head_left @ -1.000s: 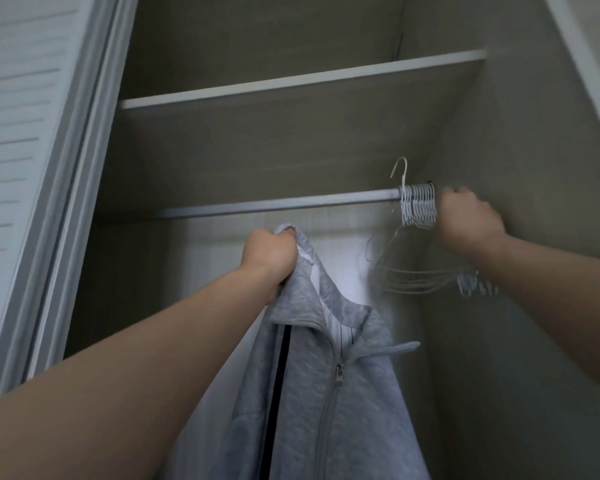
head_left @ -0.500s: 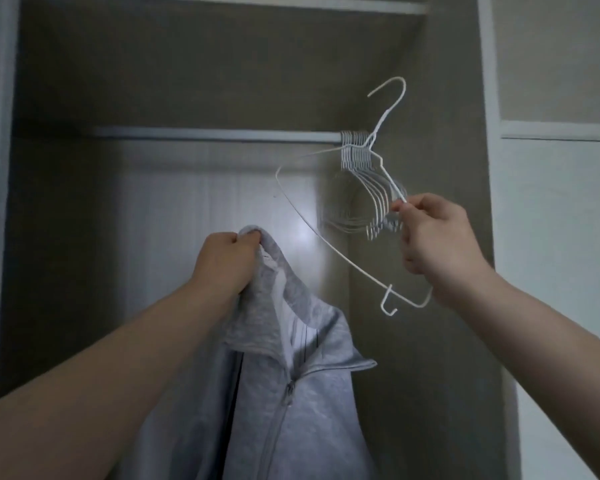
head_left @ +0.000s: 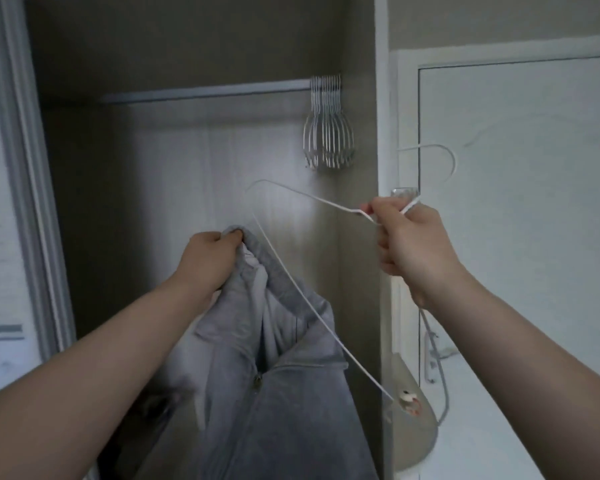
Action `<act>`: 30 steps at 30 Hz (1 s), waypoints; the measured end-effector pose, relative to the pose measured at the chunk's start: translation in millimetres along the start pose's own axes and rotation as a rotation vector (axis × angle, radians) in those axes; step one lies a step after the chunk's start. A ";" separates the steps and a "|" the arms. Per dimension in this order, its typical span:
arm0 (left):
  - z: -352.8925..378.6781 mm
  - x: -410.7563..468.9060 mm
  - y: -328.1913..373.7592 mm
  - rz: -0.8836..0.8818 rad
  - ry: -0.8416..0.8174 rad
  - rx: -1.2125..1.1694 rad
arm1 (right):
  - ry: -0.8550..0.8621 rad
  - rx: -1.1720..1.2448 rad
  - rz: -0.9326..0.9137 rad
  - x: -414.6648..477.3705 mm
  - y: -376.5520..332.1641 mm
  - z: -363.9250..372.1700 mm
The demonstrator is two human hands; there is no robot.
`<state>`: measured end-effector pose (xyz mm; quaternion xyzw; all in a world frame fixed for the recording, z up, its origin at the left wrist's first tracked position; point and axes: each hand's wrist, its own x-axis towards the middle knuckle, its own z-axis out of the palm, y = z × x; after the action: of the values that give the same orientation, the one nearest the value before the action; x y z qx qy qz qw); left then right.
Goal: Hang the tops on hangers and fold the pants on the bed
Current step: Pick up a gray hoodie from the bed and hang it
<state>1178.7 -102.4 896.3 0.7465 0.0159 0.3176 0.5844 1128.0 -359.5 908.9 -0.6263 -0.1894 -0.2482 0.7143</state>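
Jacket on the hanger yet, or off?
Off. The left hand grips the jacket by its collar; the right hand holds the hanger separately, its wire only crossing in front.

A pale metal rail [head_left: 205,94] runs across the upper part of the open wardrobe [head_left: 187,185], and the only things hanging from it are a tight bunch of white wire hangers [head_left: 328,133], pushed to its far right end, just beside the wardrobe's right side panel [head_left: 357,237]. Their hooks sit side by side over the rail and their bodies fan out slightly below it. Low on the right, outside that side panel, a rounded shelf [head_left: 416,441] juts out, with a small white and orange object [head_left: 408,400], too small to identify, lying on it near the panel.
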 end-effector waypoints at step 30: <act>126.6 -364.2 -8.4 0.256 -0.590 0.792 | -0.327 -0.706 -0.024 -346.5 17.3 -284.5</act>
<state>953.5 -352.8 708.4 0.9646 -0.1222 0.1318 0.1928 847.7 -598.5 652.7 -0.8625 -0.2111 -0.2035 0.4124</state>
